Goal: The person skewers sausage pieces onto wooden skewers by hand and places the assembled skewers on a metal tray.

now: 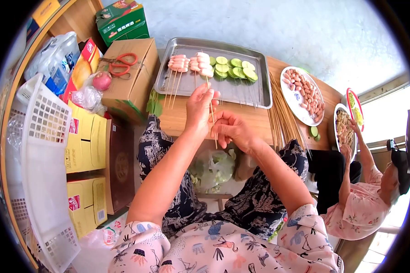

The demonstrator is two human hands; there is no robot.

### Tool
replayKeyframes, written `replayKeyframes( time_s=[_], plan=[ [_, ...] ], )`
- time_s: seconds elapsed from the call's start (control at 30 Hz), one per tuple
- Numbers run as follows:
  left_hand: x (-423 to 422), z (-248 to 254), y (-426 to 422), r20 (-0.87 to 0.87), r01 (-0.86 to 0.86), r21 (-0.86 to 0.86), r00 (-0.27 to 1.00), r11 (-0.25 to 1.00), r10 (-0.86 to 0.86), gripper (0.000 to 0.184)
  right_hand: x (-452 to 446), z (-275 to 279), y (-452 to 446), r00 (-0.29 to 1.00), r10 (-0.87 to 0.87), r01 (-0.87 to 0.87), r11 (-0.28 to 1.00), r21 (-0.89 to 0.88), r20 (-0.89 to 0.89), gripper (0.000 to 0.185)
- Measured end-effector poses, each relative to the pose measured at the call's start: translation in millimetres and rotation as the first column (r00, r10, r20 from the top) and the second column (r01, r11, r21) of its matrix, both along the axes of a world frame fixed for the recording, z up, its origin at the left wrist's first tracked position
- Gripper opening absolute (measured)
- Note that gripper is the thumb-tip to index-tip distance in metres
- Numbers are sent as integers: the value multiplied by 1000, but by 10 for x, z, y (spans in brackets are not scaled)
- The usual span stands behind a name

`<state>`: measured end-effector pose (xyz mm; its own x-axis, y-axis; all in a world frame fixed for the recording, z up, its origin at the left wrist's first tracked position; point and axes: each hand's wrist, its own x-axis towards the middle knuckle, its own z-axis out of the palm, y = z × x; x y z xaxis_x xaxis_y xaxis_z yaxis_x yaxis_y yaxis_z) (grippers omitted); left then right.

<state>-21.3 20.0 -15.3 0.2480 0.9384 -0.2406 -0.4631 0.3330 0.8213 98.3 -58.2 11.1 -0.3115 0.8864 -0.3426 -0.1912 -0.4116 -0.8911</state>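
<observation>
My left hand point(199, 108) is closed in a pinch around a bamboo skewer point(211, 109) in front of the metal tray. Just below it, my right hand point(234, 129) has its fingers curled at the lower part of the same skewer. The tray point(168, 88) bears skewered pale pink sausage pieces point(179, 63) on the left, and round green vegetable slices point(234, 68) on sticks to their right. What the skewer's upper end carries is hard to make out against the sausages behind it.
Loose bamboo skewers point(282, 113) lie right of the tray. Beyond them stands a white plate point(284, 84) of pink sausage pieces point(307, 93). Another person point(360, 200) reaches into a second plate point(337, 123). Red-handled scissors point(119, 68) and an onion point(101, 81) are at left, by a cardboard box point(131, 86).
</observation>
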Motion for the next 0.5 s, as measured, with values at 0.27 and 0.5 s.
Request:
replayKeyframes(
  time_s=[0.27,0.5],
  plan=[
    [-7,71,33,-22,-286,229,954,930,299,54,86,-299,605,974,-102,102,995,11,200,15],
    [25,69,40,32,-208,248,978,946,206,42,-20,-618,1267,968,-146,138,989,53,206,7]
  ],
)
